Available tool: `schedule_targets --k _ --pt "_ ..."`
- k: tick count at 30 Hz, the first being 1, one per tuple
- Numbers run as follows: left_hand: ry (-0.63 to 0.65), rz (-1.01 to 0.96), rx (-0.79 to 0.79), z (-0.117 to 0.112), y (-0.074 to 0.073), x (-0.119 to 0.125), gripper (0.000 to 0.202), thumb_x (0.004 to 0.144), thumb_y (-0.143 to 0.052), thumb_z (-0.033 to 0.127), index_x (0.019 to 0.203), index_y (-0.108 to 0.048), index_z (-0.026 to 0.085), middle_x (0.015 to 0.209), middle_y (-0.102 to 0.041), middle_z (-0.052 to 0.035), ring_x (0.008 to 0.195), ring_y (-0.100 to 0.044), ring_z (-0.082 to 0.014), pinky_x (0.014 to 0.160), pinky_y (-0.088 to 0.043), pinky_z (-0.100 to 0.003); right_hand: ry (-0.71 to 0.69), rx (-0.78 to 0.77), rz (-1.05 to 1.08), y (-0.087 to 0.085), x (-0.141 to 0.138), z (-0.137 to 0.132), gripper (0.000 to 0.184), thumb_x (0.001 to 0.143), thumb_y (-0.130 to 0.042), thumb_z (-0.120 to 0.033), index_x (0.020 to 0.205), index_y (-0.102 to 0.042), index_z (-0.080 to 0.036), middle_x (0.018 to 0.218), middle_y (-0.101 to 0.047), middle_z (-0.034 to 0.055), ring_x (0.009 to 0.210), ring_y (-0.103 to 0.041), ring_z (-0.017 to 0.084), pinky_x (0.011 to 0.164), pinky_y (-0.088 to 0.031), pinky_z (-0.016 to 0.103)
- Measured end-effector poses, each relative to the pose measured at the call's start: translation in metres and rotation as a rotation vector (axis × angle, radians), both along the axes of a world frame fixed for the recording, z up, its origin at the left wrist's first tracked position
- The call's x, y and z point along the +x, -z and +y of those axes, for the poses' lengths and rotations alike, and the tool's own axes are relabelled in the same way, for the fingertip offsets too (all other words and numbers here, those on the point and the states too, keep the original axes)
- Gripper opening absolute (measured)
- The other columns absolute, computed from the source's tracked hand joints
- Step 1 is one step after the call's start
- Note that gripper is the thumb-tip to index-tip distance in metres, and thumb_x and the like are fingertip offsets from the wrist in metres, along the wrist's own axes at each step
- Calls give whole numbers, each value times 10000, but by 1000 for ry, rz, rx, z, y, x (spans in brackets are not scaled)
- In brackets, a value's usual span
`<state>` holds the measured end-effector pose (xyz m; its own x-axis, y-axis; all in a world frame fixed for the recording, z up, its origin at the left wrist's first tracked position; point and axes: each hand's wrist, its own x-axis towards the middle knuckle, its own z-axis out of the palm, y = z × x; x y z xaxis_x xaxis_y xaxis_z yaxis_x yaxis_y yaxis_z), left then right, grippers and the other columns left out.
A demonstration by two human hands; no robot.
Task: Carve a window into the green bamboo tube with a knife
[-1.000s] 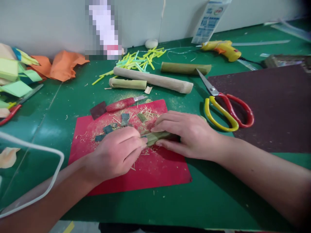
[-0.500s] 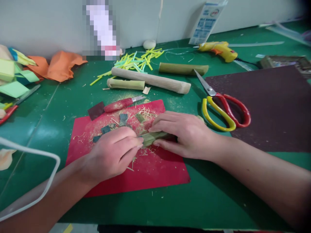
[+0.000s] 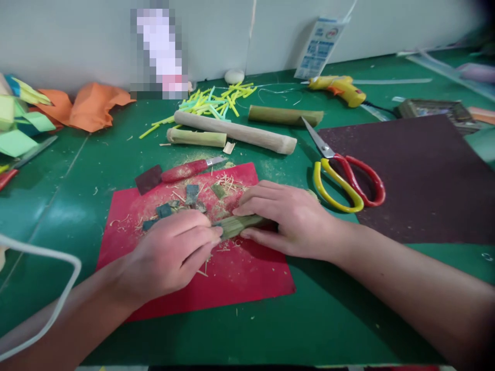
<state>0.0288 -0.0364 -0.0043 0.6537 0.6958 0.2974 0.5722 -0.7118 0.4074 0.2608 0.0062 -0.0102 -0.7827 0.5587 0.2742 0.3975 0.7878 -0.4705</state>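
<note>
My right hand (image 3: 288,221) is wrapped over a short green bamboo piece (image 3: 235,225), its fingers on the far side and thumb on the near side. The palm hides the right end of the bamboo. At the left end, my left hand (image 3: 176,252) is closed in a pinch. A sliver of a small dark piece, like sandpaper, shows at its fingertips against the bamboo. Beneath both hands lies a red sheet (image 3: 216,293) strewn with shavings and dust. Several dark sandpaper scraps (image 3: 192,194) and a red-handled carving knife (image 3: 185,171) lie beyond my left hand.
Bamboo lengths (image 3: 235,132) and yellow-green sticks (image 3: 216,103) lie farther back. Scissors (image 3: 340,180) rest partly on a dark brown sheet (image 3: 402,180) at right. A yellow glue gun (image 3: 340,88) sits behind. Orange paper (image 3: 91,108) and a white looped bar (image 3: 73,273) are at left.
The whole view has shifted slightly, so things appear a little further left. Both hands keep nearly the same grip; my left fingertips sit slightly nearer to me along the bamboo's end.
</note>
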Motion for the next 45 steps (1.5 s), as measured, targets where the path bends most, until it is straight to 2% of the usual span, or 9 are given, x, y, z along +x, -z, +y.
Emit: schedule_targets --k 4,9,13,16,19,23,26,33,45 --pt "-34 -25 -20 3 -1 5 122 859 -515 146 847 -636 144 792 -611 -37 722 -570 -108 662 -466 -208 6 1 6 -2 -1 -1 170 817 -549 -267 948 -586 -166 950 -618 70 884 -542 182 757 -418 305" --pt "-22 -14 -48 2 -4 3 137 865 -501 151 849 -637 145 784 -617 -39 704 -574 -109 641 -469 -205 6 -7 16 -2 0 -1 184 822 -546 -267 982 -588 -185 962 -627 70 901 -546 188 772 -424 319" --pt "-74 0 23 1 -4 -5 116 840 -536 137 867 -647 151 836 -640 -43 746 -601 -116 671 -481 -197 -7 31 -18 -2 0 -1 218 847 -501 -252 1025 -597 -167 978 -627 83 924 -545 194 804 -425 337" --pt "-105 -26 58 5 -2 -5 101 820 -564 136 864 -654 147 816 -648 -34 745 -611 -115 673 -485 -196 46 82 -83 -2 -2 -3 254 856 -480 -252 1066 -594 -166 1022 -613 104 946 -541 217 808 -429 374" --pt "-134 -45 22 8 -1 -2 96 813 -573 129 861 -654 146 819 -651 -32 756 -619 -113 678 -491 -195 94 109 -81 -1 -5 -7 328 813 -541 -248 1128 -555 -158 1074 -595 120 970 -536 239 795 -444 394" --pt "-128 -79 35 6 -3 -2 108 806 -582 116 883 -648 153 830 -653 -33 763 -618 -113 691 -501 -206 37 102 -90 0 -5 -8 268 829 -514 -199 1085 -565 -139 1057 -607 123 971 -547 228 814 -445 392" --pt "-127 -106 46 5 -5 -5 121 795 -596 115 894 -648 161 838 -655 -35 780 -617 -120 721 -509 -227 2 93 -95 -1 -3 -7 272 855 -484 -219 1101 -567 -136 1047 -611 123 978 -547 225 819 -440 388" --pt "-191 -94 27 1 -3 -6 84 800 -613 176 868 -660 188 860 -685 -22 800 -644 -134 704 -534 -229 14 39 -52 -3 -1 -6 239 816 -505 -199 1036 -590 -156 990 -623 103 924 -557 206 798 -442 360" --pt "-110 -29 -5 3 -2 0 118 842 -544 145 845 -661 151 837 -661 -33 754 -619 -105 679 -494 -185 22 18 -32 0 0 -3 245 813 -517 -228 1036 -592 -161 1030 -601 91 931 -534 202 796 -431 343"
